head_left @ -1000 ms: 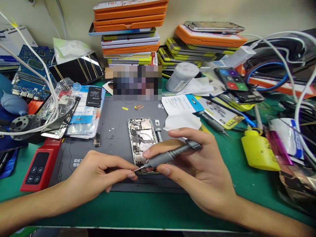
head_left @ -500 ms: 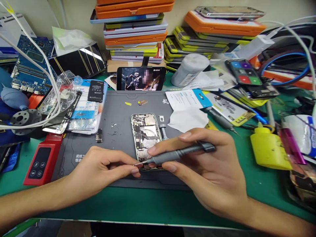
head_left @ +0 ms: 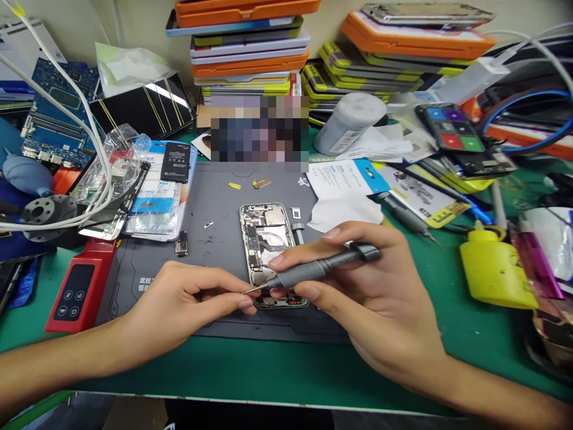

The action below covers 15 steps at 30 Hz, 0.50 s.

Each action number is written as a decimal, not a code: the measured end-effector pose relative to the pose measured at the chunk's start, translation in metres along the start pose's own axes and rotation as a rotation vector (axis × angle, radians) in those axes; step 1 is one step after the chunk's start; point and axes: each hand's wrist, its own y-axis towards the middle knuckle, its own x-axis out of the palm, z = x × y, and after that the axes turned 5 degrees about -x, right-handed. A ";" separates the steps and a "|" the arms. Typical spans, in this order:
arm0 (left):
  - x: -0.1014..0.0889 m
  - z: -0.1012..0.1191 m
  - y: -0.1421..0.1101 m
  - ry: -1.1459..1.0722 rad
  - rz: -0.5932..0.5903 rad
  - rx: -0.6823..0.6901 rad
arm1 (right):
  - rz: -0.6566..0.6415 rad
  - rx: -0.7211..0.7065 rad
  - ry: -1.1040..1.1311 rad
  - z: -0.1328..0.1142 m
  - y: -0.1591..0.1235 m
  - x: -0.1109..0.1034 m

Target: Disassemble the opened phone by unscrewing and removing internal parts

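Observation:
In the head view my right hand (head_left: 380, 292) grips a grey precision screwdriver (head_left: 308, 272) between thumb and fingers, its thin bit pointing left. My left hand (head_left: 188, 304) is closed in a pinch, thumb and forefinger around the bit's tip; anything tiny held there is too small to make out. Just beyond both hands lies an opened phone (head_left: 272, 236) on the grey mat (head_left: 215, 206), its boards and inner parts exposed. The right fingers and screwdriver cover part of its lower half. A small SIM tray (head_left: 295, 212) lies off its upper right corner.
On the mat's left are a small camera-like module (head_left: 181, 245) and a black battery (head_left: 176, 162) on packaging. A red device (head_left: 80, 289) stands left, a yellow bottle (head_left: 495, 266) right. Another screwdriver (head_left: 407, 215) lies right; stacked orange cases (head_left: 250, 65) rise behind.
The camera view has shifted, so the scene sits further right and a little higher. The bit lies further between the left fingertips than a second ago. Both hands keep their grips.

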 end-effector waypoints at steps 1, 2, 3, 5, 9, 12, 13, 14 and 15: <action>0.000 0.000 0.000 -0.002 0.004 -0.005 | 0.009 0.008 0.006 0.000 0.001 0.001; 0.000 0.000 0.000 -0.002 0.007 -0.011 | 0.015 0.015 0.010 -0.001 0.001 0.001; 0.000 0.000 0.001 -0.001 0.010 -0.018 | 0.016 0.022 0.012 -0.001 0.002 0.002; 0.000 0.000 0.001 0.002 0.017 -0.027 | 0.016 0.028 0.018 0.000 0.003 0.002; 0.000 0.001 0.000 0.000 0.023 -0.013 | 0.007 0.037 0.033 0.001 0.003 0.002; 0.001 0.001 0.000 -0.007 0.016 -0.004 | -0.001 0.042 0.044 0.001 0.003 0.001; 0.001 0.001 0.000 -0.010 0.015 -0.001 | -0.001 0.043 0.047 0.001 0.003 0.001; 0.001 0.001 0.000 -0.015 0.013 0.002 | -0.001 0.045 0.050 0.001 0.003 0.001; 0.001 0.001 -0.001 -0.022 0.009 0.005 | 0.000 0.051 0.054 0.001 0.003 0.001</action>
